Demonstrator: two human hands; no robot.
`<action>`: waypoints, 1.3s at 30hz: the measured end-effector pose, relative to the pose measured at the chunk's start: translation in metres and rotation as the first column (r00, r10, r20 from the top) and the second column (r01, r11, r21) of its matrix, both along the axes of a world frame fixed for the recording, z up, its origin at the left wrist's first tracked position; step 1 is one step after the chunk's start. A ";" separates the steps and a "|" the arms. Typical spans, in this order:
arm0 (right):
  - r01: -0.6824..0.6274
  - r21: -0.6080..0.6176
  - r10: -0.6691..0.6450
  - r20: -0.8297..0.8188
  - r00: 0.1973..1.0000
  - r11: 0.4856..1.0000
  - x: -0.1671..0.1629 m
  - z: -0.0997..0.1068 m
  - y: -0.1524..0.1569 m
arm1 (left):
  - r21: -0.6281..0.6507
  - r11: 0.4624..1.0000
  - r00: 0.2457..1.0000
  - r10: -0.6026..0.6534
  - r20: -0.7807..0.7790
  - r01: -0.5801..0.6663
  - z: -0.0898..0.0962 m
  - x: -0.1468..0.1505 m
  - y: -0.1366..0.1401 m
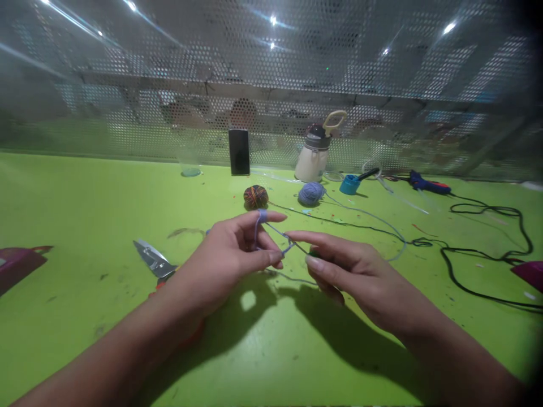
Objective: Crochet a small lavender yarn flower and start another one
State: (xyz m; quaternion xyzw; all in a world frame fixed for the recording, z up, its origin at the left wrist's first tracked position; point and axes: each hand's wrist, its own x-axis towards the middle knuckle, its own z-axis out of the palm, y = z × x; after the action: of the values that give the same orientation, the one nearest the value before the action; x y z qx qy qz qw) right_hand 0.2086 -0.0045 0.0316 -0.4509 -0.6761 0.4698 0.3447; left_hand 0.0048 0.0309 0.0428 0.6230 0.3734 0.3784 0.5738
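Light, limp-looking yarn (262,216), best pinched by its loop (290,244), was held in the left hand (229,249), a hook (313,251) in the right hand (358,264).

Lilac-blue yarn (262,216) wraps the forefinger of the left hand (224,249) and stretches down to a small loop around the thin hook (301,249). The hook slants up leftward, its green grip mostly hidden in the right hand (360,268). A round, matching ball (311,193) sits beyond, trailing a strand rightward.
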 end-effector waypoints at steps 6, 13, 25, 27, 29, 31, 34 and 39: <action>-0.044 -0.213 0.002 -0.195 0.981 0.976 0.001 -0.006 0.004 | 0.774 0.631 0.888 0.325 -0.324 0.051 -0.010 0.001 -0.010; -0.012 -0.254 -0.067 -0.301 0.951 0.967 -0.003 -0.011 0.004 | 0.922 0.332 0.834 0.438 -0.336 0.198 -0.020 0.003 -0.010; 0.089 -0.145 -0.143 -0.416 0.898 0.985 -0.013 -0.009 -0.005 | -0.201 0.979 0.961 0.081 0.263 -0.027 0.003 0.000 -0.001; 0.101 -0.094 -0.128 -0.350 0.928 0.990 -0.011 -0.010 -0.005 | -0.267 0.964 0.952 0.076 0.296 0.007 0.003 0.000 0.000; 0.103 -0.047 -0.112 -0.277 0.954 0.994 -0.008 -0.008 -0.005 | -0.297 0.955 0.945 0.082 0.318 0.017 0.004 0.000 0.000; 0.101 -0.013 -0.101 -0.212 0.972 0.995 -0.005 -0.006 -0.006 | -0.299 0.954 0.941 0.084 0.327 0.019 0.005 -0.001 -0.001; 0.097 0.005 -0.095 -0.151 0.984 0.995 -0.001 -0.002 -0.006 | -0.267 0.963 0.947 0.059 0.314 0.028 0.006 -0.003 -0.002; 0.058 -0.016 -0.060 -0.107 0.993 0.998 0.006 0.001 -0.004 | -0.191 0.981 0.969 0.010 0.246 0.039 0.008 -0.005 -0.004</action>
State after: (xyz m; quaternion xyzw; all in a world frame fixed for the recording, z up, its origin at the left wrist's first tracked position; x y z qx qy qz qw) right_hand 0.2145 -0.0085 0.0326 -0.4469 -0.6401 0.4872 0.3913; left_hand -0.0002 0.0265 0.0504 0.5149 0.3299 0.4102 0.6766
